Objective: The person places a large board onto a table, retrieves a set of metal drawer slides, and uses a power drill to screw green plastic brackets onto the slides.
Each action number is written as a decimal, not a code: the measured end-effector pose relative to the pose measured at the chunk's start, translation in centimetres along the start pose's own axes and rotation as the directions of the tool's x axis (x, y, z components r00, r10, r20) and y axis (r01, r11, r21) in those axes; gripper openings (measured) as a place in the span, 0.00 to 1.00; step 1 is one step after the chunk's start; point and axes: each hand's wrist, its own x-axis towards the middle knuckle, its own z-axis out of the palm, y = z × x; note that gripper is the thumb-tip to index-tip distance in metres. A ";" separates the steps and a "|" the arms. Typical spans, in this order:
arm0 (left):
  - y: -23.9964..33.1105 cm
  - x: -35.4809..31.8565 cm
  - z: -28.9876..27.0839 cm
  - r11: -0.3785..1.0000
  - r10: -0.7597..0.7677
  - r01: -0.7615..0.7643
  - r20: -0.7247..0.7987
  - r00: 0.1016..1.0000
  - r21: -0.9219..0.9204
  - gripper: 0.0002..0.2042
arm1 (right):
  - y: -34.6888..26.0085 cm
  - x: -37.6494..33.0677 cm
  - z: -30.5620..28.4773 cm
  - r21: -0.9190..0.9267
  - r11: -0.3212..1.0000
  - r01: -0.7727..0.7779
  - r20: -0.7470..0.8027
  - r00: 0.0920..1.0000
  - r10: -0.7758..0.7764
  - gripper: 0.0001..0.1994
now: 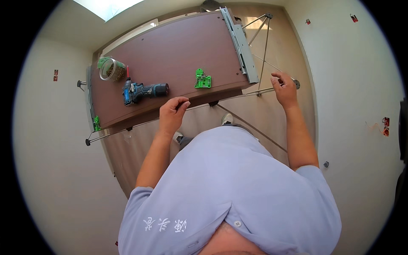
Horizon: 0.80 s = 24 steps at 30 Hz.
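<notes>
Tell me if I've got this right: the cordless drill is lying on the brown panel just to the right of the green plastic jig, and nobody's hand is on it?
Not quite. The head view shows the cordless drill lying to the left of the green plastic jig, not the right. The rest stands: it lies on the brown panel, and neither the left hand nor the right hand touches it.

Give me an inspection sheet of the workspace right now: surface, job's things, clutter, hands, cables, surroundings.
Surface: brown panel lying flat on a metal stand.
Job's things: grey drawer slide along the panel's right edge; green jig near the front edge.
Clutter: blue cordless drill lying on its side; jar of screws.
Hands: left hand grips the panel's front edge; right hand pinches a stand rod.
Cables: nothing seen.
Surroundings: pale walls, tan floor.
</notes>
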 end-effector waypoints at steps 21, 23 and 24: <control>3.6 5.4 9.4 0.813 0.326 -0.392 0.222 0.919 0.431 0.29 | 1.7 6.5 8.7 0.308 0.898 -0.315 0.473 0.870 0.142 0.27; 4.2 6.1 11.4 0.836 0.350 -0.403 0.204 0.914 0.373 0.29 | 2.0 6.3 9.0 0.377 0.846 -0.376 0.484 0.859 0.166 0.26; 4.6 6.6 12.5 0.828 0.375 -0.431 0.216 0.901 0.359 0.29 | 2.1 6.2 9.0 0.406 0.850 -0.336 0.476 0.872 0.117 0.26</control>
